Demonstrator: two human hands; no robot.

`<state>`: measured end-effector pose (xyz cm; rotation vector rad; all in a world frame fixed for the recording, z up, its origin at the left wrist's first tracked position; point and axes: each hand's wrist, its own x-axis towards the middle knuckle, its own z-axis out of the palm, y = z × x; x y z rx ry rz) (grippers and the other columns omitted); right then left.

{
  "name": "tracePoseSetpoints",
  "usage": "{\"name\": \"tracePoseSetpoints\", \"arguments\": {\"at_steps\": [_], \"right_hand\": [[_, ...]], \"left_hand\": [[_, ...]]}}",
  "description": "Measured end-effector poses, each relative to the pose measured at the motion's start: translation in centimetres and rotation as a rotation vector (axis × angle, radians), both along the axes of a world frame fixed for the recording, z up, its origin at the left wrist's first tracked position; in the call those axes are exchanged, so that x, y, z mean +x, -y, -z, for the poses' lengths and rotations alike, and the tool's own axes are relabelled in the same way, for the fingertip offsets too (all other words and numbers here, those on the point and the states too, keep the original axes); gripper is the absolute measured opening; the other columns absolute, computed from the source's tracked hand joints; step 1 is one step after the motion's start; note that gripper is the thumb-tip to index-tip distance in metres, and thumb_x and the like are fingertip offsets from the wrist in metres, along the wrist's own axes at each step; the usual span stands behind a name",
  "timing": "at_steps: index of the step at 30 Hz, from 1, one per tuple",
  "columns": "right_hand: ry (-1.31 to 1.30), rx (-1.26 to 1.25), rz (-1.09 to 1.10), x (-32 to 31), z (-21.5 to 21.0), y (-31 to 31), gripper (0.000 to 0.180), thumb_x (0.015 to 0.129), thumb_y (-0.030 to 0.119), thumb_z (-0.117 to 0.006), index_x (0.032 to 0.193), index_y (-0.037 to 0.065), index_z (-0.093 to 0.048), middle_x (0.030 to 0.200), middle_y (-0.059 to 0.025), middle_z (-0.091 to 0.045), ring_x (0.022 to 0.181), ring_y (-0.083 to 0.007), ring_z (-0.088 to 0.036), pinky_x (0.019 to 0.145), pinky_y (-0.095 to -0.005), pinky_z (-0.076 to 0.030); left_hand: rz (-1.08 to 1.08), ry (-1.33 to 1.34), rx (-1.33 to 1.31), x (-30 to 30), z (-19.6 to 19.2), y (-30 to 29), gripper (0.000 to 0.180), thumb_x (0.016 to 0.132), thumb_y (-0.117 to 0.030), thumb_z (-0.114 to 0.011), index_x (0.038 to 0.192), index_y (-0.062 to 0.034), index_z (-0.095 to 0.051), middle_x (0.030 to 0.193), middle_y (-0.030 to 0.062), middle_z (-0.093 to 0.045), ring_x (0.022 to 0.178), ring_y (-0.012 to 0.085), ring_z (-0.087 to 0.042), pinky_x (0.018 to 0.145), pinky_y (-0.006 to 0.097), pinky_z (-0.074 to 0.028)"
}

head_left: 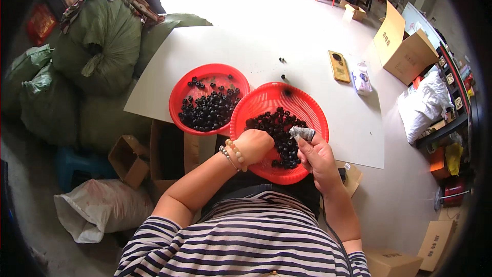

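Pinched between the right hand's [316, 155] thumb and fingers is a small grey piece [302, 133], held just over the near basket [312, 110] — a red plastic one with slotted walls. That hand hovers at the basket's right rim, fingers clamped on the piece. The left hand [252, 145] is curled inside the same basket at its left rim, knuckles up, fingertips down among the black parts [281, 131]; whether it grips any of them cannot be told, since the fingers are hidden. A bead bracelet [234, 154] circles that wrist.

The near basket sits at the front edge of a white table [246, 46], overlapping a 2nd red basket [185, 92] to its left, which holds its own pile of black parts. 2 loose black parts [282, 68] lie on the table beyond. Farther right rest a yellow phone [339, 65] and a clear packet [362, 78]. Green sacks [97, 46] are stacked to the left — cardboard boxes [402, 51] stand on the right.
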<state>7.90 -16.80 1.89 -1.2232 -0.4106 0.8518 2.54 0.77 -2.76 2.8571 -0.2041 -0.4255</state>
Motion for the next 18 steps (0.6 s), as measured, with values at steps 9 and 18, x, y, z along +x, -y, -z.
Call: {"name": "tracePoseSetpoints", "arguments": {"at_steps": [9,18], "right_hand": [[-0.012,0.004,-0.007,-0.1,-0.2,0.1,0.021,0.085,0.017,-0.052,0.103,0.007,-0.051,0.066,0.0079,-0.044,0.052,0.0011,-0.034,0.043,-0.0123,-0.025],[-0.012,0.011,0.019,-0.7,-0.6,0.0,0.023,0.086,0.019,-0.049,0.106,0.006,-0.049,0.065,0.0087,-0.043,0.052,0.0022,-0.035,0.043,-0.0116,-0.024]], "left_hand": [[0.04,0.06,-0.062,-0.3,-2.4,0.1,0.012,0.07,-0.008,-0.052,0.08,-0.004,-0.058,0.074,0.0152,-0.059,0.071,0.0321,-0.058,0.06,0.038,-0.046],[-0.182,0.145,-1.494,-2.0,-5.1,-0.1,0.01,0.081,-0.003,-0.052,0.09,-0.0009,-0.056,0.076,0.0023,-0.057,0.069,0.0082,-0.056,0.061,0.021,-0.047]]}}
